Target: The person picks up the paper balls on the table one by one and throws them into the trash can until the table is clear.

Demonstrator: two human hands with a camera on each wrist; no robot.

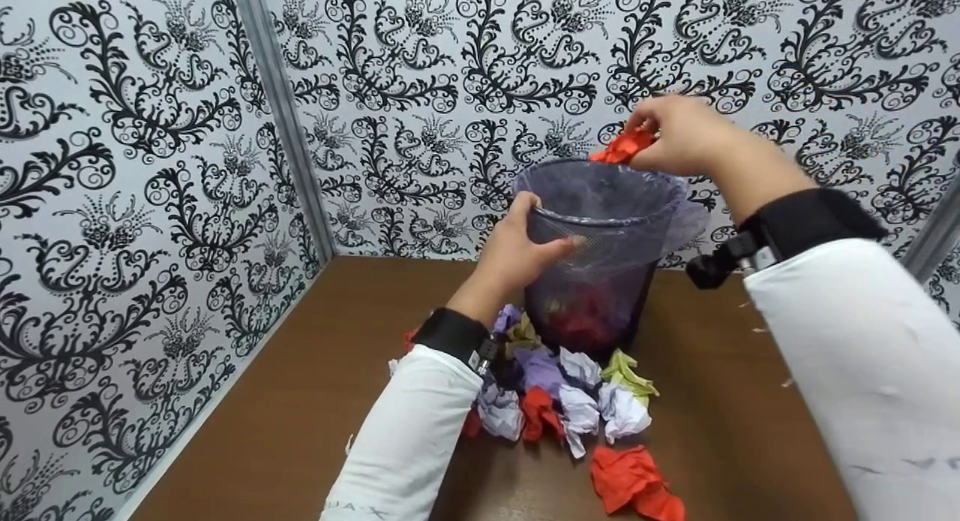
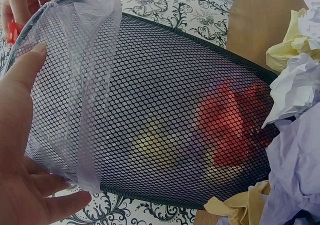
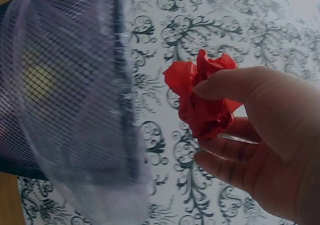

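Observation:
A dark mesh wastebasket (image 1: pixel 600 281) with a thin translucent liner folded over its rim stands upright on the table. My left hand (image 1: pixel 517 243) grips its near left side at the rim, thumb spread across the mesh. Above the far right of the rim, my right hand (image 1: pixel 686 134) pinches a crumpled red paper ball (image 1: pixel 626 144). In the right wrist view, that red paper (image 3: pixel 207 97) sits between thumb and fingers, just outside the liner's edge. Through the mesh, red paper (image 2: pixel 225 120) and yellowish paper (image 2: pixel 155 147) show inside the wastebasket.
Crumpled papers lie heaped before the wastebasket, among them a purple one (image 1: pixel 538 367), a white one (image 1: pixel 624 410) and a yellow-green one (image 1: pixel 628 374). Another red ball (image 1: pixel 636 482) lies nearer on the brown table (image 1: pixel 300 401). Patterned wall panels (image 1: pixel 420 153) stand behind and left.

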